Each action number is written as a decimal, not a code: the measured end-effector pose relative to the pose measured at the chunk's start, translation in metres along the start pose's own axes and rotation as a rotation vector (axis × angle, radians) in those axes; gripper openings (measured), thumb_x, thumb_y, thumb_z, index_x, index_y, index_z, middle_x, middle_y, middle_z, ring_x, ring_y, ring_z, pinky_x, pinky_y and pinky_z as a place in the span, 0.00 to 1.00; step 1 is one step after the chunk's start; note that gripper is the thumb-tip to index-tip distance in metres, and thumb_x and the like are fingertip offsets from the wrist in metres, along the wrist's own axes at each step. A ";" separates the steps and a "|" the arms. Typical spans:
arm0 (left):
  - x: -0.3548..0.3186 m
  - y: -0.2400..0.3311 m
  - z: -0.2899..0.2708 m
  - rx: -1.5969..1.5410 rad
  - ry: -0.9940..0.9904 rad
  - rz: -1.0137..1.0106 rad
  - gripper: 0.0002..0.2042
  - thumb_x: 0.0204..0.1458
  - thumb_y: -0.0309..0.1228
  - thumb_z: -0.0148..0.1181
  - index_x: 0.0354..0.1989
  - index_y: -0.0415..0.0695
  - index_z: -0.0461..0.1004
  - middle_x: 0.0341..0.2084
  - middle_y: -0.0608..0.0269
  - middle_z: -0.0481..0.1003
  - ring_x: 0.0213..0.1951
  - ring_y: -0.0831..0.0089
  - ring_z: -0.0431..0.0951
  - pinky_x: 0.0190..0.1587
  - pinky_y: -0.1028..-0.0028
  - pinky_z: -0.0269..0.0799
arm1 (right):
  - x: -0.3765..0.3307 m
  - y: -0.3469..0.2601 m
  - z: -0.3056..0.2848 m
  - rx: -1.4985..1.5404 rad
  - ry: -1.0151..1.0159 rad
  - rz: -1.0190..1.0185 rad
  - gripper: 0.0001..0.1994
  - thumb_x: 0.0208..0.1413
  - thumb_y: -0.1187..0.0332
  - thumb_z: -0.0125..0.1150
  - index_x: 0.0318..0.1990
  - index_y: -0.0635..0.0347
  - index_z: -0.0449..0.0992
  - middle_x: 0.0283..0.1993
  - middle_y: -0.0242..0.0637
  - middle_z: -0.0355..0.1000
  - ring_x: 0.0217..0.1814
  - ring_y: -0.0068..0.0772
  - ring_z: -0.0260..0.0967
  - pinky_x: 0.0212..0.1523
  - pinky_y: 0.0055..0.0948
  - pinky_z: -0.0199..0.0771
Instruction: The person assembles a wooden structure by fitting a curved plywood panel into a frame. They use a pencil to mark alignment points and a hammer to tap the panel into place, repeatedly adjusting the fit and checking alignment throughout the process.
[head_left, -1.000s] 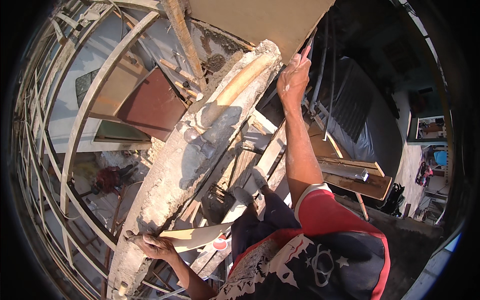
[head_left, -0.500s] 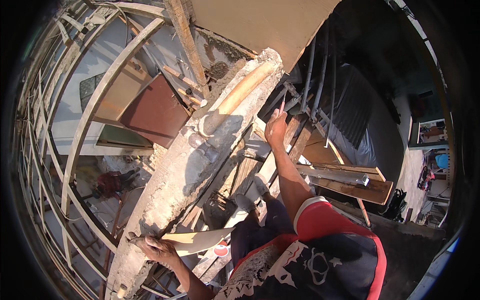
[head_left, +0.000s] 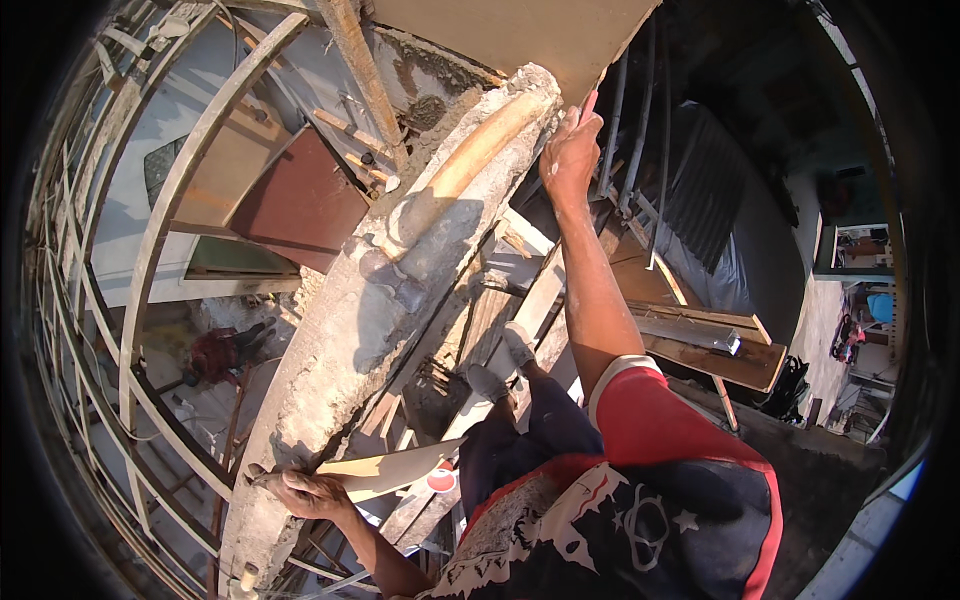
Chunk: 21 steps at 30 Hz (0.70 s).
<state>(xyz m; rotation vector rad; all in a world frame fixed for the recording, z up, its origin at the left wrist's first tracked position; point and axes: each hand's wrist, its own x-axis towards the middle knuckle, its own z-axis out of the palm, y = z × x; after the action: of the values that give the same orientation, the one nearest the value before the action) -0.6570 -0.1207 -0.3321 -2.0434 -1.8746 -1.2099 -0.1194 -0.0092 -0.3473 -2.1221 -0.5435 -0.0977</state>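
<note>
My right hand point(head_left: 572, 158) is closed around a slim red-handled tool point(head_left: 590, 103), held upright by the right edge of a large brown board point(head_left: 510, 35). Whether its tip touches the board is unclear. A rough concrete beam point(head_left: 330, 345) runs diagonally before me, with a rounded pale wooden piece point(head_left: 470, 160) set along its upper part. At its lower end my left hand point(head_left: 310, 495) rests with fingers curled over the edge. Beside that hand are a small dark knob point(head_left: 257, 470) and a pale flat strip point(head_left: 390, 472); its exact grip is hidden.
Curved ribs of a frame point(head_left: 175, 200) fill the left, over a maroon panel point(head_left: 305, 200). Far below there, a person in dark red point(head_left: 215, 355) seems to crouch. Planks point(head_left: 700, 345) and corrugated sheeting point(head_left: 700, 200) lie at right. My feet point(head_left: 490, 382) stand among loose timber.
My right hand has moved up and slightly right with the red-handled tool, to the brown board's edge. My left hand stays at the beam's lower end. The view has shifted slightly.
</note>
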 end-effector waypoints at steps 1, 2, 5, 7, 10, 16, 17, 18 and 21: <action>-0.001 -0.001 0.000 -0.010 0.005 0.013 0.21 0.72 0.34 0.42 0.24 0.37 0.60 0.21 0.59 0.57 0.24 0.64 0.58 0.31 0.64 0.60 | -0.001 0.003 0.008 0.024 0.016 -0.022 0.16 0.71 0.62 0.47 0.46 0.71 0.60 0.36 0.71 0.74 0.43 0.75 0.73 0.38 0.57 0.70; -0.001 -0.003 0.000 -0.021 0.009 0.026 0.20 0.73 0.34 0.43 0.25 0.37 0.60 0.22 0.60 0.58 0.25 0.66 0.59 0.31 0.66 0.60 | -0.002 0.006 0.015 0.049 0.032 -0.043 0.16 0.71 0.62 0.47 0.47 0.71 0.60 0.35 0.71 0.74 0.42 0.74 0.73 0.38 0.56 0.71; -0.006 -0.010 0.001 -0.038 0.034 0.021 0.19 0.73 0.34 0.44 0.26 0.38 0.60 0.23 0.62 0.58 0.26 0.69 0.59 0.31 0.69 0.60 | -0.003 0.012 0.022 0.056 0.022 -0.025 0.15 0.71 0.63 0.47 0.46 0.70 0.59 0.33 0.69 0.73 0.40 0.74 0.73 0.36 0.55 0.70; -0.009 -0.012 -0.003 -0.019 0.037 0.001 0.20 0.73 0.35 0.44 0.26 0.38 0.60 0.23 0.62 0.58 0.26 0.70 0.58 0.31 0.69 0.60 | -0.005 0.014 0.028 0.039 -0.011 0.018 0.15 0.71 0.62 0.47 0.45 0.69 0.60 0.32 0.68 0.73 0.39 0.72 0.74 0.34 0.54 0.70; -0.003 -0.005 -0.001 -0.011 0.013 -0.003 0.20 0.73 0.35 0.44 0.26 0.39 0.60 0.22 0.64 0.58 0.25 0.71 0.58 0.30 0.70 0.60 | -0.030 0.053 0.036 -0.067 -0.111 0.078 0.16 0.71 0.62 0.46 0.48 0.71 0.58 0.40 0.72 0.74 0.43 0.75 0.73 0.40 0.59 0.71; -0.003 -0.002 0.001 0.011 -0.001 -0.056 0.20 0.72 0.34 0.43 0.26 0.34 0.65 0.21 0.56 0.61 0.24 0.58 0.62 0.32 0.60 0.64 | -0.095 0.117 0.030 -0.127 -0.323 0.145 0.16 0.73 0.61 0.42 0.49 0.69 0.59 0.42 0.68 0.75 0.41 0.69 0.75 0.41 0.51 0.73; -0.003 -0.002 0.000 0.010 -0.002 -0.048 0.20 0.72 0.34 0.43 0.27 0.34 0.66 0.21 0.56 0.62 0.24 0.59 0.63 0.33 0.61 0.65 | -0.101 0.104 0.021 -0.041 -0.256 0.131 0.15 0.73 0.60 0.42 0.48 0.68 0.59 0.38 0.66 0.75 0.36 0.67 0.75 0.38 0.50 0.72; -0.003 -0.010 0.001 0.007 0.024 -0.033 0.20 0.72 0.34 0.43 0.26 0.34 0.66 0.21 0.56 0.62 0.24 0.59 0.63 0.33 0.61 0.66 | -0.095 0.091 0.011 0.023 -0.224 0.174 0.16 0.73 0.60 0.42 0.47 0.68 0.59 0.34 0.63 0.74 0.33 0.66 0.74 0.36 0.50 0.71; -0.008 -0.010 0.001 0.006 0.026 -0.039 0.20 0.72 0.33 0.43 0.26 0.34 0.65 0.21 0.56 0.61 0.25 0.59 0.63 0.36 0.60 0.68 | -0.042 0.046 0.000 0.007 0.005 -0.014 0.15 0.72 0.61 0.45 0.43 0.69 0.62 0.27 0.61 0.71 0.32 0.66 0.72 0.34 0.54 0.67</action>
<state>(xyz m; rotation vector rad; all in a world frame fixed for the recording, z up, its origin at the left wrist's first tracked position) -0.6649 -0.1240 -0.3420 -1.9877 -1.9122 -1.2315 -0.1382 -0.0456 -0.3940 -2.1105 -0.5547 -0.1091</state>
